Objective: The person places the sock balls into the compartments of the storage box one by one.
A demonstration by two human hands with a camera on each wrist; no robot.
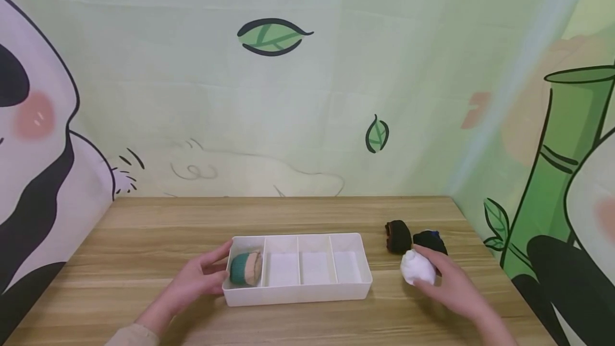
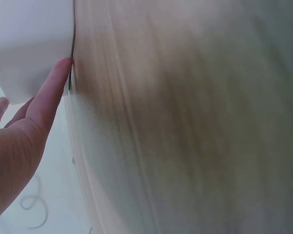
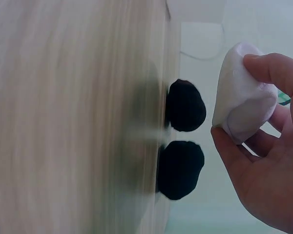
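Note:
A long white box (image 1: 298,296) with several compartments in a row stands on the wooden table. Its leftmost compartment holds a rolled pair of green and beige socks (image 1: 245,269). My left hand (image 1: 204,271) rests against the box's left end, fingers fairly straight, touching the wall near its bottom edge in the left wrist view. On the right, my right hand (image 1: 449,284) pinches a rolled white sock bundle (image 3: 246,92) between thumb and fingers, above the table in the right wrist view. Just beyond it lie two dark rolled sock bundles, one (image 1: 398,237) left of the other (image 1: 432,240).
The wooden table (image 1: 168,223) ends at a cloth backdrop (image 1: 307,95) printed with leaves, pandas and bamboo. Both dark bundles sit near the table's right side, to the right of the box.

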